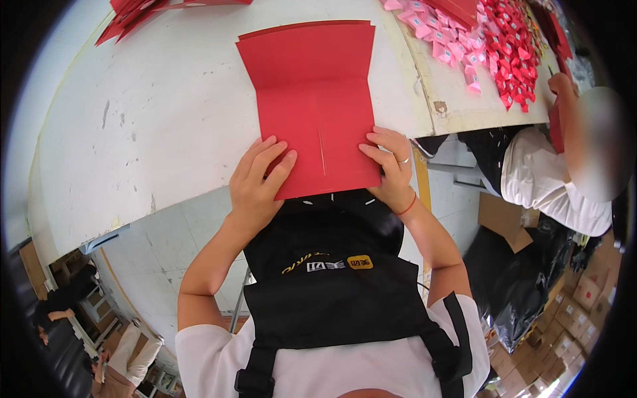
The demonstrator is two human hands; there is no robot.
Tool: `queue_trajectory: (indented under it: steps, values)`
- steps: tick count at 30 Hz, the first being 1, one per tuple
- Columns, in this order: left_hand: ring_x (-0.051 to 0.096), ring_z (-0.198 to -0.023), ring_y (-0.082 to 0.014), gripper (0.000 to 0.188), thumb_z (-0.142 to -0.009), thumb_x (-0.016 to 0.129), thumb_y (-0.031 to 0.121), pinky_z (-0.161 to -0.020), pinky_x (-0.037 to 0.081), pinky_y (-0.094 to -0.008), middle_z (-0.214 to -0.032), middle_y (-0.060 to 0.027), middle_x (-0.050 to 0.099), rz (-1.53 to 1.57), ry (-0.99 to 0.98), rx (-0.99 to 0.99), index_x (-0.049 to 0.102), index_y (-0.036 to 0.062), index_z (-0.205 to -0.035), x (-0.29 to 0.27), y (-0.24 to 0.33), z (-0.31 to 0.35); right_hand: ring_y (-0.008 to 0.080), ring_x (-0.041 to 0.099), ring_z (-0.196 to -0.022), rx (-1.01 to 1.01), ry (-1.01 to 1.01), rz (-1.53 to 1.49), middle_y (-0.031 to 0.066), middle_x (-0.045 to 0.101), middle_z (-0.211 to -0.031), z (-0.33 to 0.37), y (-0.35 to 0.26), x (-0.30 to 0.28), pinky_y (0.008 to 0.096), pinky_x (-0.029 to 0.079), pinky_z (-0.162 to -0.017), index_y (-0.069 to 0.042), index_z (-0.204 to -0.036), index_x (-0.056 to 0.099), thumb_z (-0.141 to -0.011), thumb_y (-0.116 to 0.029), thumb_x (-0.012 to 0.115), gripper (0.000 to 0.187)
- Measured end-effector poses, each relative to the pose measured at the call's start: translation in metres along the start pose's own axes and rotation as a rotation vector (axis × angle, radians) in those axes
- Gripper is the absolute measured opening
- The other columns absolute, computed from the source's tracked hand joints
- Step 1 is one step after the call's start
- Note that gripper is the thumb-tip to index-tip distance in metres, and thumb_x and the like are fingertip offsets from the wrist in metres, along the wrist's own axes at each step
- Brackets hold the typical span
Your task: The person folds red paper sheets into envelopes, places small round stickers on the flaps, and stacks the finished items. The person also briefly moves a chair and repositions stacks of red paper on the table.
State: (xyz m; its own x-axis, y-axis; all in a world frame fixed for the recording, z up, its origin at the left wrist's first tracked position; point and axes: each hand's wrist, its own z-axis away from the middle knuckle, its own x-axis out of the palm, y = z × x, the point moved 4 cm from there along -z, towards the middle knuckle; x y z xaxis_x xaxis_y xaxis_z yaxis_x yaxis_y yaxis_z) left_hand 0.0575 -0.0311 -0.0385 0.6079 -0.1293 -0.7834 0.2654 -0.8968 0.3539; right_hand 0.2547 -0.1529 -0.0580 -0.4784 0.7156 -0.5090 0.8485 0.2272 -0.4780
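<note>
White shirt (212,361), black apron (345,315) with yellow-white print (359,263), red wrist cord (407,204), silver ring (403,161)

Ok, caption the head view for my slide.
Left hand and right hand hold a creased red card at a white table.

Left of table (133,126): a wide bare stretch is left open beside the left hand (257,171).
Centre: the way is blocked by the red card (318,113), flanked by the right hand (391,166) opposite.
Far left: the rim is occupied by red folders (136,14).
Right: a bare strip is bounded by pink pieces (451,40) and red pieces (511,63).
Near side: room is closed off by the apron (338,305).
</note>
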Motion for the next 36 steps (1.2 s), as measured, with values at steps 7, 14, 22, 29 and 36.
queue_trajectory:
  steps: [7, 14, 22, 29, 36]
  values:
    - [0.060, -0.108, -0.0311, 0.050, -0.061, 0.075, -0.007, -0.097, 0.053, -0.0458, -0.112, -0.0077, 0.062, 0.007, -0.022, -0.007, 0.071, 0.0094, -0.108, -0.001, -0.003, 0.004, 0.0240, 0.063, -0.092, -0.173, 0.024, 0.118, 0.0026, 0.064, -0.096, 0.007, 0.012, -0.019, 0.0360, 0.050, -0.080, -0.011, -0.092, 0.070, -0.059, 0.007, 0.077, 0.038]
    - [0.061, -0.104, -0.0297, 0.051, -0.059, 0.076, -0.008, -0.096, 0.055, -0.0451, -0.110, -0.0073, 0.063, 0.002, 0.006, -0.006, 0.072, 0.0097, -0.107, 0.000, -0.001, 0.002, 0.0215, 0.062, -0.093, -0.118, -0.053, 0.143, 0.0012, 0.066, -0.100, -0.006, 0.011, -0.020, 0.0333, 0.045, -0.075, -0.011, -0.098, 0.071, -0.063, 0.005, 0.074, 0.038]
    - [0.063, -0.100, -0.0280, 0.054, -0.054, 0.075, -0.006, -0.093, 0.056, -0.0435, -0.104, -0.0071, 0.066, -0.001, 0.013, 0.009, 0.075, 0.0103, -0.105, -0.003, -0.002, -0.001, 0.0191, 0.062, -0.095, -0.124, -0.086, 0.192, -0.0023, 0.068, -0.106, -0.011, 0.012, -0.015, 0.0316, 0.044, -0.076, -0.011, -0.093, 0.071, -0.066, 0.002, 0.074, 0.030]
    - [0.062, -0.092, -0.0248, 0.047, -0.057, 0.083, 0.004, -0.092, 0.056, -0.0421, -0.100, -0.0056, 0.063, -0.009, 0.024, 0.003, 0.076, 0.0109, -0.103, -0.005, -0.005, 0.005, 0.0212, 0.061, -0.094, -0.149, -0.117, 0.189, -0.0008, 0.069, -0.107, -0.013, 0.014, -0.011, 0.0331, 0.046, -0.078, -0.011, -0.090, 0.071, -0.064, 0.001, 0.075, 0.028]
    - [0.068, -0.099, -0.0272, 0.031, -0.060, 0.077, 0.001, -0.082, 0.058, -0.0397, -0.098, -0.0073, 0.068, 0.056, 0.089, 0.061, 0.073, 0.0068, -0.090, -0.010, -0.013, 0.007, 0.0239, 0.060, -0.095, -0.130, -0.218, 0.200, 0.0006, 0.070, -0.109, -0.018, 0.011, -0.017, 0.0337, 0.047, -0.081, -0.009, -0.092, 0.071, -0.061, -0.001, 0.077, 0.033]
